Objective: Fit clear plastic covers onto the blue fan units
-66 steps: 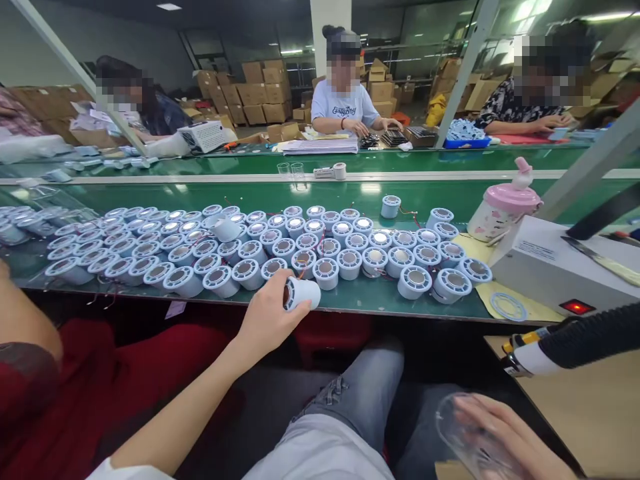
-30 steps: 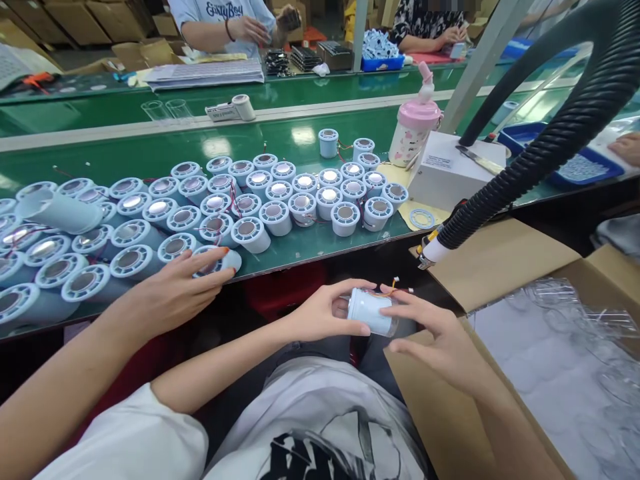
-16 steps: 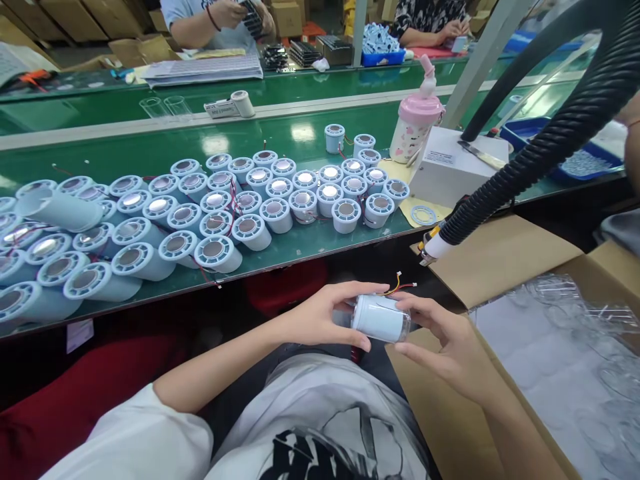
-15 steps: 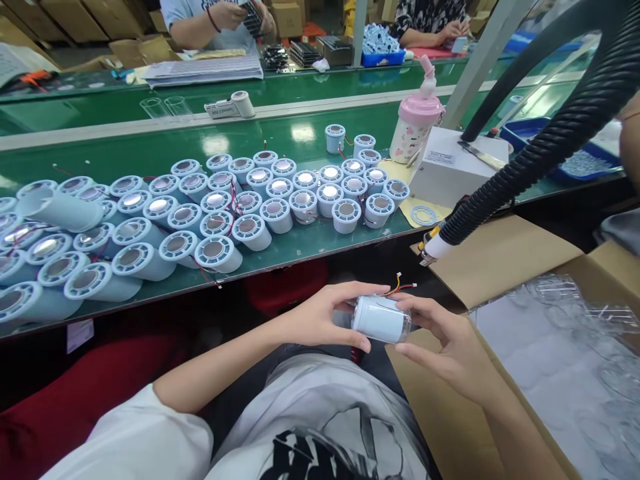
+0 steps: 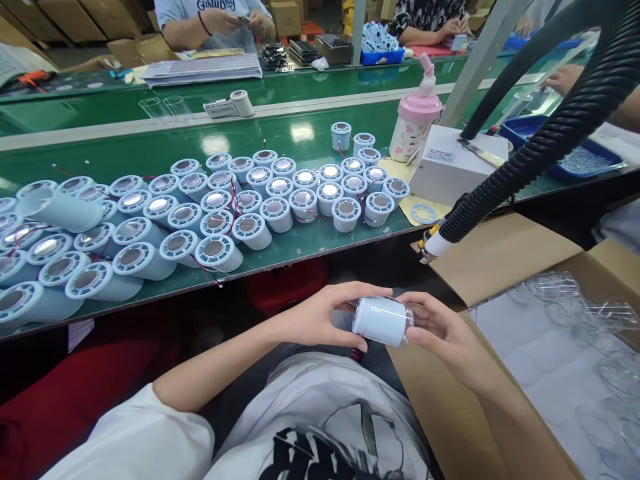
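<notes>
I hold one pale blue cylinder [image 5: 381, 321] sideways over my lap, below the table edge. My left hand [image 5: 320, 317] grips its left end, thumb under and fingers over. Its right end, where a clear cap sits, rests in my right hand [image 5: 443, 330]. Its wires are hidden now. Several more pale blue cylinders [image 5: 215, 250] stand upright in rows on the green table [image 5: 150, 150], and one [image 5: 60, 210] lies on its side at the far left.
An open cardboard box [image 5: 500, 257] with clear plastic pieces [image 5: 565, 347] stands at my right. A black ribbed hose [image 5: 540, 140] arcs over it. A white machine [image 5: 453, 173], a pink bottle [image 5: 415, 123] and a blue ring [image 5: 423, 213] sit on the table. Other people work across the belt.
I brought the cylinder from the table edge down to my lap and took it in both hands. The red and yellow wires that stuck out half a second ago no longer show.
</notes>
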`<state>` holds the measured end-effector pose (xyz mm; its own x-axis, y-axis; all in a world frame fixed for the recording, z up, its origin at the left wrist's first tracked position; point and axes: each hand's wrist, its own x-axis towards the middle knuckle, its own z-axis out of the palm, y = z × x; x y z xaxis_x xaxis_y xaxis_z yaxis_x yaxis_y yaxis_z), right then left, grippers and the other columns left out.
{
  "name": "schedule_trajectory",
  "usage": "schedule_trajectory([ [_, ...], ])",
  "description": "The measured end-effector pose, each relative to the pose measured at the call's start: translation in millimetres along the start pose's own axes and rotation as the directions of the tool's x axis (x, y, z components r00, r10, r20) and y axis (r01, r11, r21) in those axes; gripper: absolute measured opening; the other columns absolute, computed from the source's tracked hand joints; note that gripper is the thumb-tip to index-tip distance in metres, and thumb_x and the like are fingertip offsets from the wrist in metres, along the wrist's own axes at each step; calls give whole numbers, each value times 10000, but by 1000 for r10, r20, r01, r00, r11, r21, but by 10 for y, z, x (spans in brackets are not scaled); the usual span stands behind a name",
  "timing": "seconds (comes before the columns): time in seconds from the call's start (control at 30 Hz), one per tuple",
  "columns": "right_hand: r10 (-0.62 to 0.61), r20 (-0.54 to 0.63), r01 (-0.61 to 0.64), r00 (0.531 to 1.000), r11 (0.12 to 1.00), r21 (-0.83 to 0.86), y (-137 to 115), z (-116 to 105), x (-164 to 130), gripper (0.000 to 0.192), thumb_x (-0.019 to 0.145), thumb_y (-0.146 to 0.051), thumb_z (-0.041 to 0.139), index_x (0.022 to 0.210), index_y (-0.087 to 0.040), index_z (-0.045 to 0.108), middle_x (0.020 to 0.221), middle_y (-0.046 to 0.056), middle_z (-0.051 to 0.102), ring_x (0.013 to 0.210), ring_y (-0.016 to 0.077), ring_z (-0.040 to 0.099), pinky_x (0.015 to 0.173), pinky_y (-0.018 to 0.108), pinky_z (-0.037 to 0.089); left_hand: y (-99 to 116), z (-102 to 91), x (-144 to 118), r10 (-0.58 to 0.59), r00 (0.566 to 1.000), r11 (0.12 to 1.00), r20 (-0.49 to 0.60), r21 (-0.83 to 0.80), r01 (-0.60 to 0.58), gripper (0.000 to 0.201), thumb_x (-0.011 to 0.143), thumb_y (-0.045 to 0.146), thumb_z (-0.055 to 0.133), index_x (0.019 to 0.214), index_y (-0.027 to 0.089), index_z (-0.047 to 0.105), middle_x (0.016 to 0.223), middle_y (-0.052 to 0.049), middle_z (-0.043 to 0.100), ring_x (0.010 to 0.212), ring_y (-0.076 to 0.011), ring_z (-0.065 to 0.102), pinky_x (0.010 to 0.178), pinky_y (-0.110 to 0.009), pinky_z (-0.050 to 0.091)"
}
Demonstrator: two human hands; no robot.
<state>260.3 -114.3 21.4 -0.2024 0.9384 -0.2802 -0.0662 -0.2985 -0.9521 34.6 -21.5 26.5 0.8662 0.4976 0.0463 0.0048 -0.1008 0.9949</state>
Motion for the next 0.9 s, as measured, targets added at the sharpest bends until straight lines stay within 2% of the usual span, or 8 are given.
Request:
schedule_trajectory([
  [0.27,105,-33,-99,994,984,145,88,9,55,374,842,-496,661,1067,-215,561,832,-6,672,703,120,635,660,224,534,-1,-6,-7,6,1000,1000,2,18,-6,703,705,211,793,1351,257,518,1382,-109,512,1284,-244,490,1012,-332,476],
  [0.43,165,29,-167,986,958,233,83,52,79,426,827,-581,627,951,-181,552,698,-3,665,598,131,647,555,221,528,-18,-13,-2,18,1000,1000,17,14,-19,688,707,205,791,1340,258,529,1381,-108,511,1295,-237,480,1021,-329,470],
  [0.53,176,78,-191,981,938,290,81,80,94,447,815,-609,621,901,-176,551,656,7,670,567,135,650,509,205,515,-25,-15,-4,21,1000,1000,22,8,-21,697,703,199,794,1344,256,527,1392,-116,503,1305,-245,472,1038,-348,460],
  [0.67,205,89,-223,975,910,350,88,119,106,495,800,-664,596,834,-171,557,594,9,663,500,117,628,471,180,497,-29,-27,-1,40,999,999,20,2,-40,708,693,189,801,1341,277,529,1421,-109,484,1335,-251,443,1068,-373,435],
  [0.9,305,115,-325,945,852,411,63,176,122,574,778,-716,569,835,-147,618,599,36,679,443,93,612,404,129,456,-36,-13,9,98,995,995,6,3,-98,693,684,180,806,1317,302,554,1445,-106,460,1343,-272,430,1038,-375,454],
])
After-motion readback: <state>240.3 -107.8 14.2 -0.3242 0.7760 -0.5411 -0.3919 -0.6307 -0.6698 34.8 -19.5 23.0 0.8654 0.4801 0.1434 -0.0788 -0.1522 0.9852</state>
